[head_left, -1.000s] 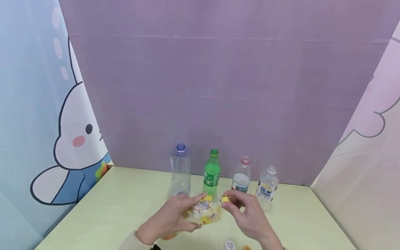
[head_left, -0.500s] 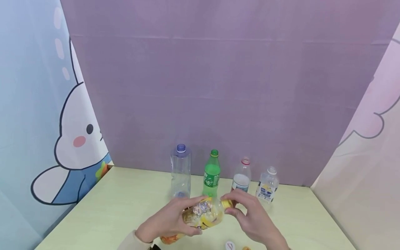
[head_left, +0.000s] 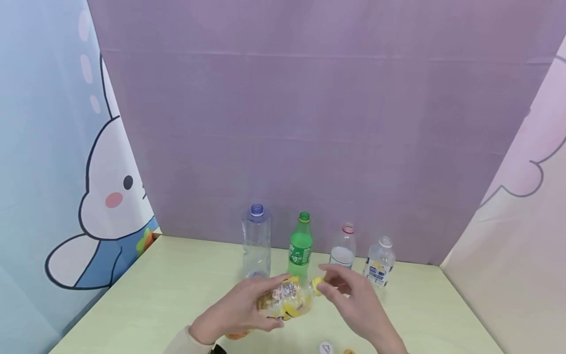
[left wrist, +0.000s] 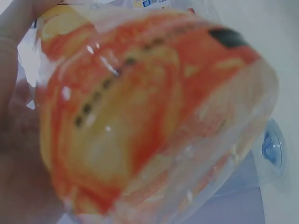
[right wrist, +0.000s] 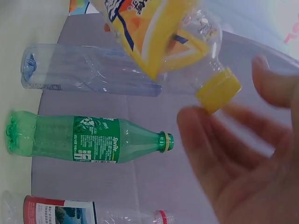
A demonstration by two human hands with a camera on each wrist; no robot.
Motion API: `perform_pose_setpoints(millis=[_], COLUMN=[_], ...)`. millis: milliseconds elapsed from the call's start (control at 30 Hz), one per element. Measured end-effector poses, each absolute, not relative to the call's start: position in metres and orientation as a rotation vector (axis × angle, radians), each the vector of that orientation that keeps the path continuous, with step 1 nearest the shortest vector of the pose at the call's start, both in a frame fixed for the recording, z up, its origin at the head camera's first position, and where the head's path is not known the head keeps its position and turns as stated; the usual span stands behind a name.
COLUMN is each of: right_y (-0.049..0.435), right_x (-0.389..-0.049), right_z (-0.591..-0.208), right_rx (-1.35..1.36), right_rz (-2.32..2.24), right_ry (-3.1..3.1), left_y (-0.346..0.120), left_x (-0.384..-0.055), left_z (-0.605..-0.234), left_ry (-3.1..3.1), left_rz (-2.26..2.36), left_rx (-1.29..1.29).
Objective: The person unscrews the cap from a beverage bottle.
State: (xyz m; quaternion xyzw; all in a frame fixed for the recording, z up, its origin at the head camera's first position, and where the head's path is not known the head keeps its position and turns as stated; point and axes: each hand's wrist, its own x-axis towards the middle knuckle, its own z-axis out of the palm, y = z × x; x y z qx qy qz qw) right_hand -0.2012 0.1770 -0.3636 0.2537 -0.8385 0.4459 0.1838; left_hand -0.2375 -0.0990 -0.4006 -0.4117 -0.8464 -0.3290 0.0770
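My left hand (head_left: pixel 245 305) grips a clear plastic drink bottle (head_left: pixel 285 299) with a yellow and orange label, held tilted above the table with its neck toward the right. In the left wrist view, the orange lower part of the bottle (left wrist: pixel 140 107) fills the picture. A yellow cap (right wrist: pixel 218 90) sits on the bottle's neck. Around that cap my right hand (head_left: pixel 360 307) has its fingers spread loosely. The right wrist view shows the thumb apart from the cap, while the index fingertip lies right at its lower edge.
Behind the hands stand uncapped bottles in a row: a tall clear-blue one (head_left: pixel 256 246), a green Sprite bottle (head_left: pixel 300 246), a red-necked one (head_left: pixel 342 248) and a small clear one (head_left: pixel 379 263). Near the front edge lie a white cap (head_left: pixel 325 348) and an orange cap (head_left: pixel 349 351).
The right fingers, earlier pinching the yellow cap, have loosened and spread around it. The bottle shifts slightly in the left hand's steady grip. The standing bottles stay put.
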Motion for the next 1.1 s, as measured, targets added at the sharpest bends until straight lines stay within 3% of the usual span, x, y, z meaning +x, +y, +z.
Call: perform_pose_setpoints(millis=[100, 233, 1100], right_y=[0.174, 0.172, 0.182], right_x=[-0.201, -0.202, -0.201], right_z=[-0.361, -0.36, -0.365], right_rx=[0.486, 0.416, 0.978], right_rz=[1.38, 1.492, 1.175], right_ry=[-2.494, -2.585, -2.357], left_y=[-0.097, -0.096, -0.099], left_x=[-0.236, -0.234, -0.236], left_z=[-0.402, -0.402, -0.402], left_ry=[-2.559, -2.542, -2.49], left_rz=[-0.904, -0.834, -0.865], left_rx=[-1.177, -1.178, -1.29])
